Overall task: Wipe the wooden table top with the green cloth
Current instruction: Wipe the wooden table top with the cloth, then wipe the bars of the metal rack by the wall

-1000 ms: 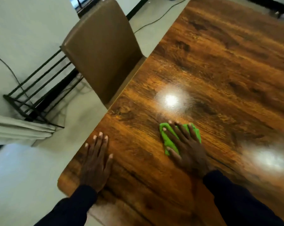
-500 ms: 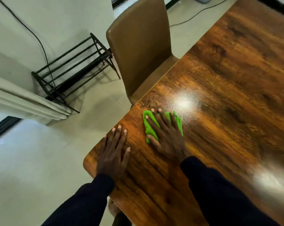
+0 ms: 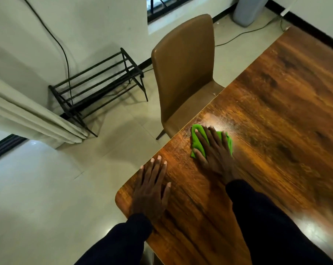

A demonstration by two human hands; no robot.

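The glossy dark wooden table top (image 3: 267,115) fills the right half of the view. A bright green cloth (image 3: 197,139) lies folded on it close to the left edge. My right hand (image 3: 214,152) presses flat on the cloth with fingers spread, covering its middle. My left hand (image 3: 152,190) rests flat on the bare wood near the rounded front-left corner, fingers slightly apart and holding nothing. Dark sleeves cover both forearms.
A tan padded chair (image 3: 182,73) is pushed against the table's left edge just beyond the cloth. A black metal rack (image 3: 96,87) stands by the wall, with a pale curtain (image 3: 27,115) at left. Cables run over the tiled floor (image 3: 47,188).
My right hand slid the cloth leftward and away from me, up to the table edge by the chair. The view swung left and my left hand stayed planted near the corner.
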